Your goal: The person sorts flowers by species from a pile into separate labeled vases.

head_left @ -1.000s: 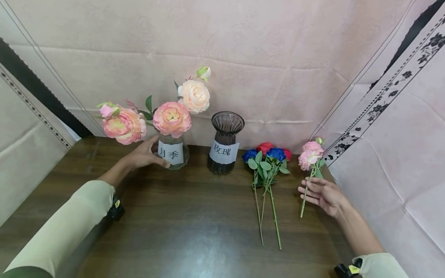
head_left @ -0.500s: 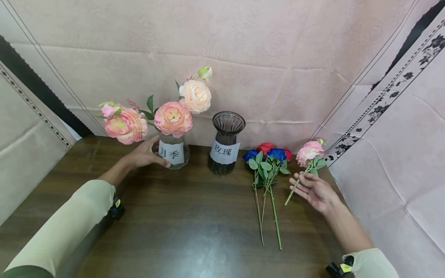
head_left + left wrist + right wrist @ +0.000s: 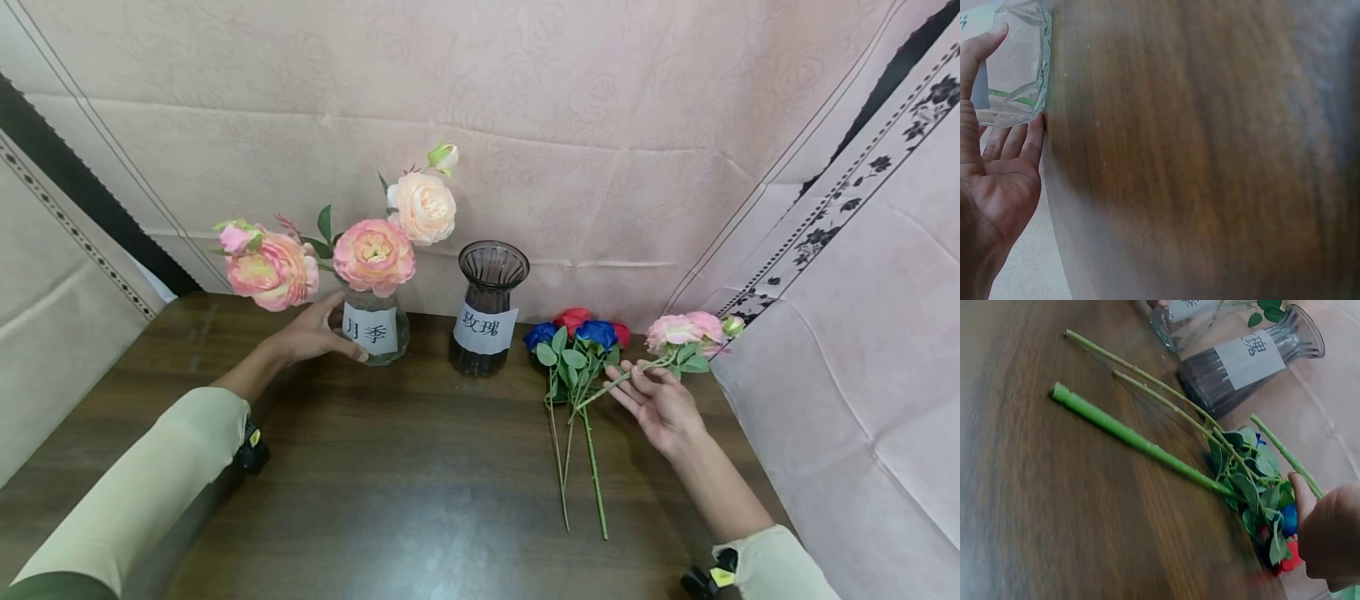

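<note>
Just right of the red and blue roses [image 3: 597, 334], we pinch the pink flower [image 3: 686, 330] by its stem [image 3: 1286, 453] in our right hand [image 3: 666, 410], while our left hand [image 3: 311, 335] curls thumb and fingers round the clear vase [image 3: 371, 331].

Looking forward and down from the head over a wooden tabletop [image 3: 420, 467], closely from the left wrist along the left hand [image 3: 999, 181], and tilted from the right wrist across nearby rose stems [image 3: 1141, 444], sharing a clear vase [image 3: 1017, 59] across all three
</note>
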The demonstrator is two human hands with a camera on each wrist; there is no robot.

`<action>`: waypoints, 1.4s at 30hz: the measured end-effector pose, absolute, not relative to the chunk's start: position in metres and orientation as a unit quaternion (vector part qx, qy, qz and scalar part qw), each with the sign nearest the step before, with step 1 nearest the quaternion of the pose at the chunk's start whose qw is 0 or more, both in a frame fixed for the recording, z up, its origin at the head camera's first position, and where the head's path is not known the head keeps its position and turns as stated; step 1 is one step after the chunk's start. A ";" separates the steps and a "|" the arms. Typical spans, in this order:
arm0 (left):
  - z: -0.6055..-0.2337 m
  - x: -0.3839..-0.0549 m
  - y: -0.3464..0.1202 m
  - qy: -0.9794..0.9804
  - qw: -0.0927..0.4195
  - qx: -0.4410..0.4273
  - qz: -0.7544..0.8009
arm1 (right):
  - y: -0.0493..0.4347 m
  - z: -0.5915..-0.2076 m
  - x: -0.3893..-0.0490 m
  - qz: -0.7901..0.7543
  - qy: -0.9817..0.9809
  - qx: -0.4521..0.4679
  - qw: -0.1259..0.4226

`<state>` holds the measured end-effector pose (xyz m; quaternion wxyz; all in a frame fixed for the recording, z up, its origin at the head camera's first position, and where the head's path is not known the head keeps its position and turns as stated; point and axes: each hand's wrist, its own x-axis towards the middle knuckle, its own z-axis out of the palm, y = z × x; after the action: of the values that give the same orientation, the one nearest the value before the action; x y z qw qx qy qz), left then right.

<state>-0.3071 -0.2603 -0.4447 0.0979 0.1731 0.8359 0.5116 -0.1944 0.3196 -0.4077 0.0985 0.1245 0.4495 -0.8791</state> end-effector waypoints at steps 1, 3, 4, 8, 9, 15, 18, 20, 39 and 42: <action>-0.445 -0.307 -0.260 0.836 0.098 0.173 0.511 | 0.317 -0.406 -0.195 -0.885 0.437 0.130 0.090; -0.445 -0.308 -0.260 0.835 0.098 0.172 0.513 | 0.312 -0.404 -0.196 -0.893 0.421 0.141 0.071; -0.445 -0.308 -0.260 0.835 0.099 0.173 0.513 | 0.310 -0.403 -0.196 -0.897 0.413 0.146 0.061; -0.445 -0.308 -0.261 0.835 0.101 0.167 0.514 | 0.296 -0.400 -0.199 -0.905 0.395 0.158 0.024; -0.445 -0.308 -0.261 0.836 0.102 0.166 0.514 | 0.293 -0.399 -0.200 -0.906 0.392 0.159 0.015; -0.445 -0.308 -0.262 0.837 0.109 0.161 0.511 | 0.271 -0.395 -0.203 -0.907 0.397 0.143 -0.020; -0.445 -0.307 -0.262 0.837 0.110 0.162 0.511 | 0.261 -0.392 -0.205 -0.909 0.395 0.131 -0.036; -0.445 -0.307 -0.262 0.837 0.110 0.165 0.511 | 0.253 -0.389 -0.207 -0.913 0.385 0.127 -0.045; -0.445 -0.307 -0.261 0.837 0.110 0.158 0.512 | 0.212 -0.361 -0.222 -0.915 0.377 0.080 -0.118; -0.445 -0.307 -0.261 0.841 0.107 0.162 0.506 | 0.205 -0.356 -0.224 -0.917 0.370 0.076 -0.127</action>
<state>-0.3073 -0.2613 -0.4447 0.1067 0.1619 0.8407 0.5056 -0.2243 0.2055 -0.3564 -0.1266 0.0758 0.3699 -0.9173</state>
